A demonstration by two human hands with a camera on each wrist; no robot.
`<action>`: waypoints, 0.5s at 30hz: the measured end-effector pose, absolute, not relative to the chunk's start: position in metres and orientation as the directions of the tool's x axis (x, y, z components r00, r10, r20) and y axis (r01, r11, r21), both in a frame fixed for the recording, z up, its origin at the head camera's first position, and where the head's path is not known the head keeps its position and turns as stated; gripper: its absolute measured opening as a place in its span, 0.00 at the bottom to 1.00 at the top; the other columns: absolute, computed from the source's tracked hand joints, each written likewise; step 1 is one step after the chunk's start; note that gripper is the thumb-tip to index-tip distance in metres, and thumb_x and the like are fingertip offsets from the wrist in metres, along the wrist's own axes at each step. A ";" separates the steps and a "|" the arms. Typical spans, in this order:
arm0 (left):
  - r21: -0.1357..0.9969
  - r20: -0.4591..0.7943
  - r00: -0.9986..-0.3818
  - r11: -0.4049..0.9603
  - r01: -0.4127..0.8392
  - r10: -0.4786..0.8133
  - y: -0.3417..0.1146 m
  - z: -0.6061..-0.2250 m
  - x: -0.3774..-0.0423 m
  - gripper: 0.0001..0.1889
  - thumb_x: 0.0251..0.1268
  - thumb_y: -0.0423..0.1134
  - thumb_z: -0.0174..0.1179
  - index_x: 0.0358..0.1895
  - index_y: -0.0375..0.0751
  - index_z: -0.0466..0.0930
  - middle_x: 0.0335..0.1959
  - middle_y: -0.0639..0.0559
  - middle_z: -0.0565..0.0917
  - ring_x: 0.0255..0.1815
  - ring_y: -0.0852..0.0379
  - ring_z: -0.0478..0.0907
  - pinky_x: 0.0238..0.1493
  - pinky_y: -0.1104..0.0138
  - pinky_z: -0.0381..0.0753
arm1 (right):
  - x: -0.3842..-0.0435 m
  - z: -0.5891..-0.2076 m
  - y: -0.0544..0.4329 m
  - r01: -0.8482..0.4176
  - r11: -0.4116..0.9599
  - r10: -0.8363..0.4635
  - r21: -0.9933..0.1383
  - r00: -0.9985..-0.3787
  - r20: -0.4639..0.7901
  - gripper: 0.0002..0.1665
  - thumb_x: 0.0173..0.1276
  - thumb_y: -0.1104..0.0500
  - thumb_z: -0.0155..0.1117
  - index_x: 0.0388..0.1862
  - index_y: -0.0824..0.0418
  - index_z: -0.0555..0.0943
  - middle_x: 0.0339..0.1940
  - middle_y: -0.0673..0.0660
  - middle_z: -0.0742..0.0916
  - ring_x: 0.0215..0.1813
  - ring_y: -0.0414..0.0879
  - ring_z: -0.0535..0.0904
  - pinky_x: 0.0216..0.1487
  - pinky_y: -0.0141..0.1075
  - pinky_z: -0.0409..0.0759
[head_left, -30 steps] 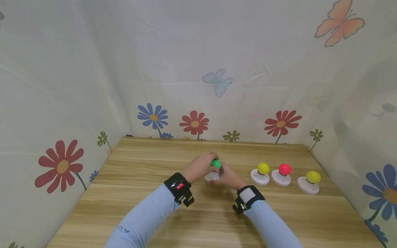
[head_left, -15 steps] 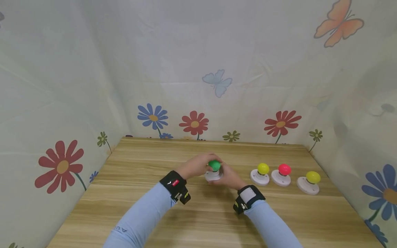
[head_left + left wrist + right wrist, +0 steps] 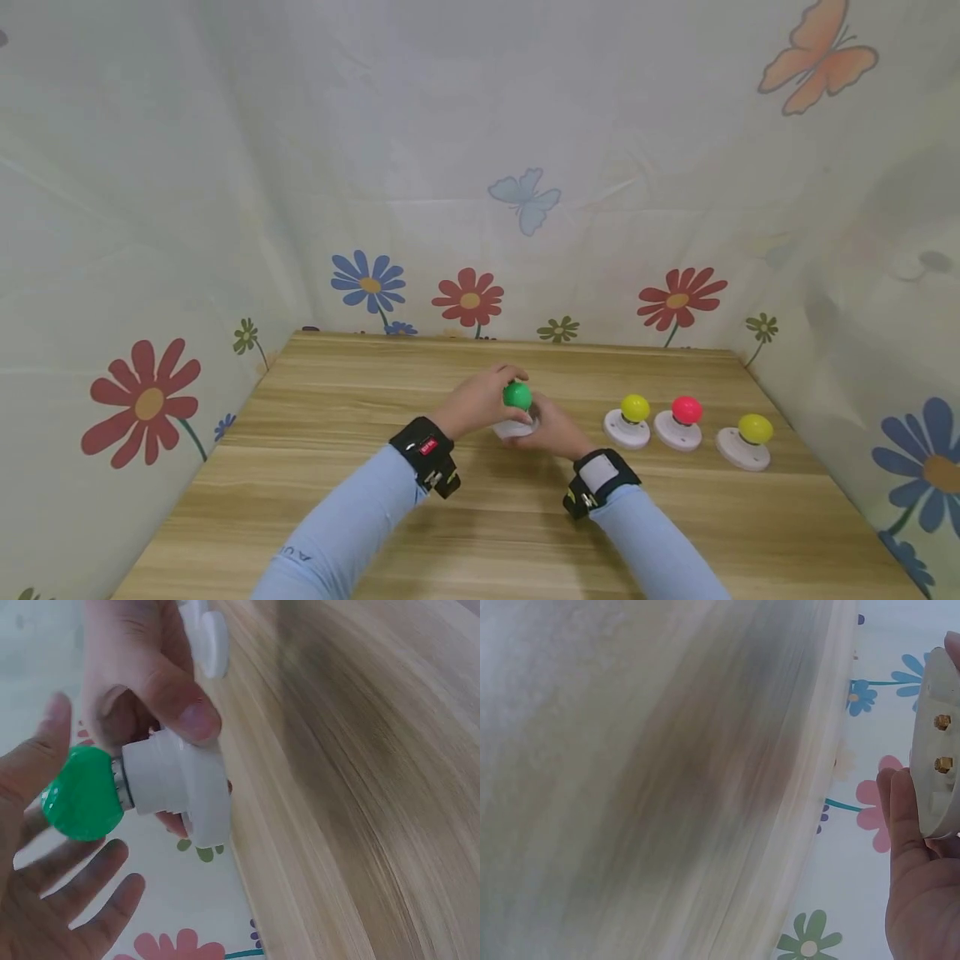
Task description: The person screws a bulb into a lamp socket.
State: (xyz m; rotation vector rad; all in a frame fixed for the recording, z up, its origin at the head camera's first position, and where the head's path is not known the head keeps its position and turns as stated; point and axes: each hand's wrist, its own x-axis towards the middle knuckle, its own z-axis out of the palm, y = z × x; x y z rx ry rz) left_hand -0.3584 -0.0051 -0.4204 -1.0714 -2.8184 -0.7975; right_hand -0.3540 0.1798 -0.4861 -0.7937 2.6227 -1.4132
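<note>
A green light bulb stands in a white round lamp holder, its metal cap partly showing at the socket. My right hand grips the holder's base, with the thumb laid across its rim in the left wrist view. Around the bulb is my left hand, its fingers spread and loose; in the left wrist view the thumb stands apart from the bulb, and whether a finger touches it is hard to tell. The holder's underside, with brass screws, faces the right wrist camera, so it is off the table.
On the wooden table, to the right, stand three more white holders: one with a yellow bulb, one with a red bulb, and another with a yellow bulb. A flowered curtain encloses the back and sides.
The left hand's fingers have turned about the green bulb and now spread wider, showing more of it. The right hand and the holder have stayed nearly in place.
</note>
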 end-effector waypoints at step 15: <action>0.471 0.166 -0.687 0.555 0.686 0.708 -0.014 -0.417 -0.369 0.20 0.64 0.40 0.64 0.59 0.50 0.77 0.58 0.54 0.78 0.57 0.57 0.75 0.59 0.66 0.76 | -0.353 -0.483 0.179 -0.371 0.497 -0.426 -0.784 -0.892 0.152 0.50 0.49 0.50 0.79 0.67 0.65 0.66 0.57 0.60 0.80 0.53 0.51 0.77 0.57 0.49 0.76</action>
